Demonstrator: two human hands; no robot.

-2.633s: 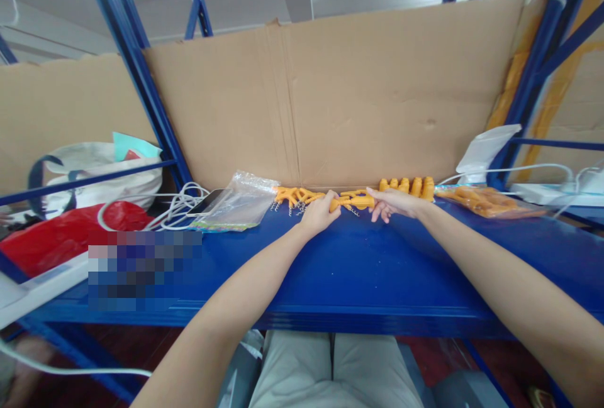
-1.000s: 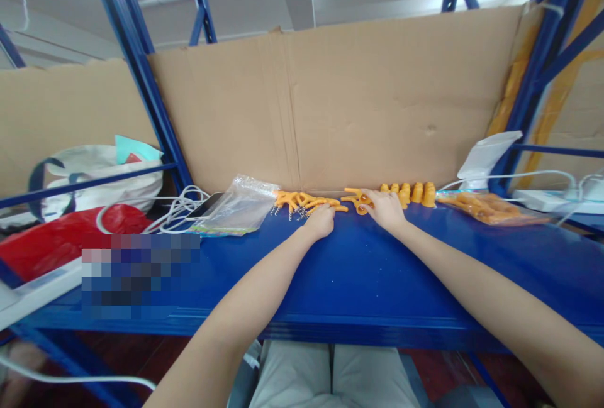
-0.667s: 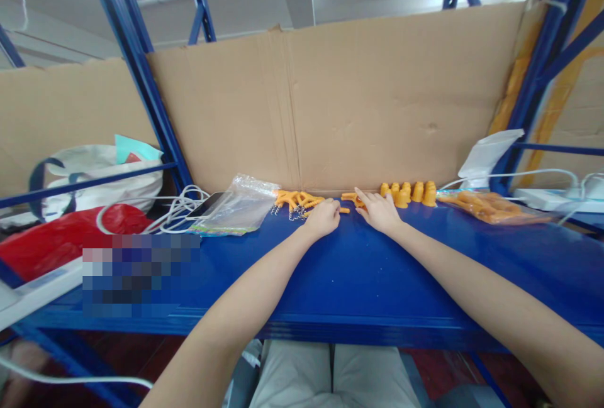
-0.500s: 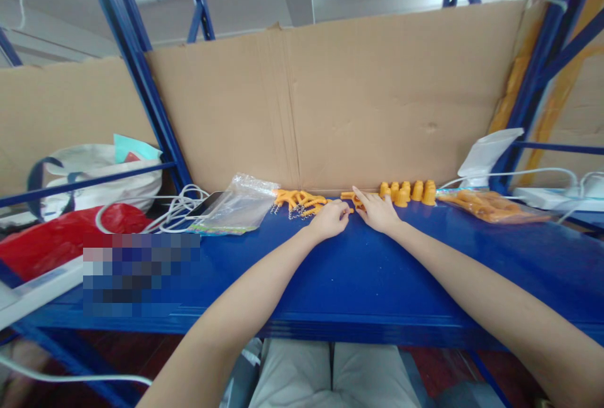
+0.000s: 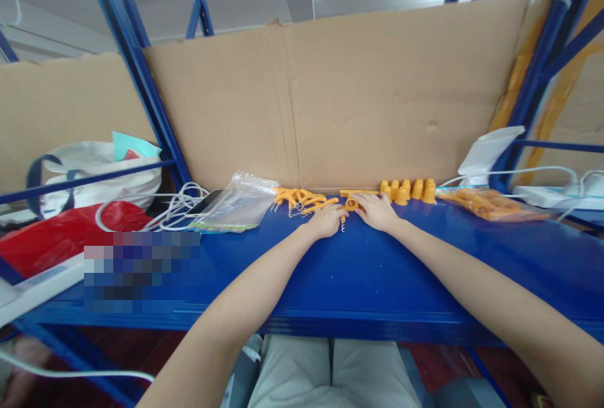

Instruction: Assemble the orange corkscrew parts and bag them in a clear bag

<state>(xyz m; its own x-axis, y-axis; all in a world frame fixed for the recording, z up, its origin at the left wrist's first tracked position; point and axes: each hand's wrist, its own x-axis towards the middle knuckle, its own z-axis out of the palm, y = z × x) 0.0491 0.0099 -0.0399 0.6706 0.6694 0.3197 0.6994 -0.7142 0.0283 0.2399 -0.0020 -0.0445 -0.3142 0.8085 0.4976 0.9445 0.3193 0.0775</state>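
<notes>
My left hand [image 5: 326, 220] is closed around an orange-handled corkscrew [image 5: 343, 224], whose metal spiral points down toward the front of the blue shelf. Just right of it, my right hand [image 5: 377, 212] grips a hollow orange cap [image 5: 352, 204] with its round opening facing me. The cap and the corkscrew are close together; whether they touch I cannot tell. Left of my hands lies a pile of orange corkscrews [image 5: 298, 197] with spirals showing. Several orange caps [image 5: 402, 192] stand upright beyond my right hand. A thin orange piece [image 5: 358, 192] lies behind my fingers.
A clear plastic bag [image 5: 240, 207] lies left of the pile, near a phone and white cables [image 5: 182, 207]. At right is a bag of orange parts [image 5: 491, 204]. A cardboard sheet [image 5: 377, 100] closes the back; blue posts [image 5: 533, 75] flank it.
The corkscrew's spiral now shows below my left hand. The orange cap has come into view between my hands, opening toward me. Both hands stay near the same place.
</notes>
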